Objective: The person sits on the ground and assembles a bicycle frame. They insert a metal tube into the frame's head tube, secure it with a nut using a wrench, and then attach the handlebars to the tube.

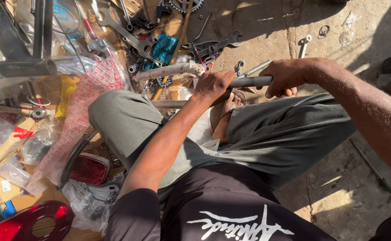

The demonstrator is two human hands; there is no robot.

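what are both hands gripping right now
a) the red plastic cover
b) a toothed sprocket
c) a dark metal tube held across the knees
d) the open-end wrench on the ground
c: the left hand and the right hand both close around the dark metal tube, held level above the knees, while the wrench lies untouched on the ground beyond.

A bicycle repair workshop, worked on the bare concrete floor. Around a wrench lie a sprocket just beyond it, a chain beside it, and a bike frame tube to its left.
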